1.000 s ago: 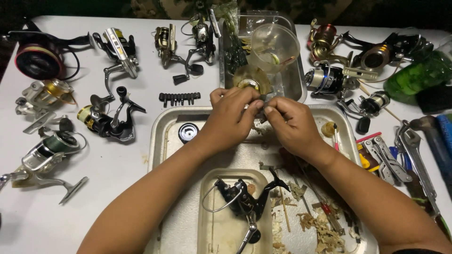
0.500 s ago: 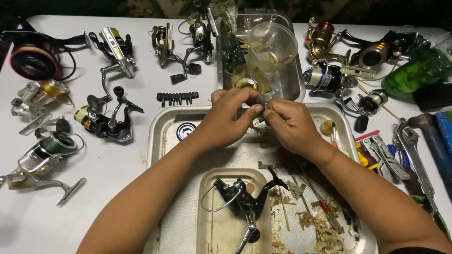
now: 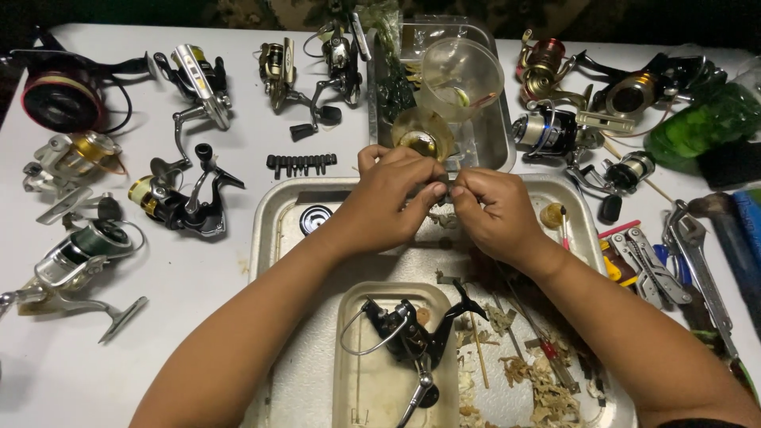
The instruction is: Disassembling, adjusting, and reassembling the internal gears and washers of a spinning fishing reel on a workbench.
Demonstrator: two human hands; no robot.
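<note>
Both hands meet over the far edge of the big metal tray (image 3: 273, 230): the left hand (image 3: 392, 194) and right hand (image 3: 495, 210) have their fingers pinched shut on a tiny part (image 3: 445, 190) too small to identify. Nearer than the hands, in the small inner tray (image 3: 357, 388), the black reel (image 3: 408, 337) lies stripped, so I judge reassembly not yet begun.

white table (image 3: 198, 269) | fishing reels (image 3: 170, 202) | metal trays (image 3: 273, 230) | adjustable wrench (image 3: 701, 269) | bit strip (image 3: 301, 163)
</note>
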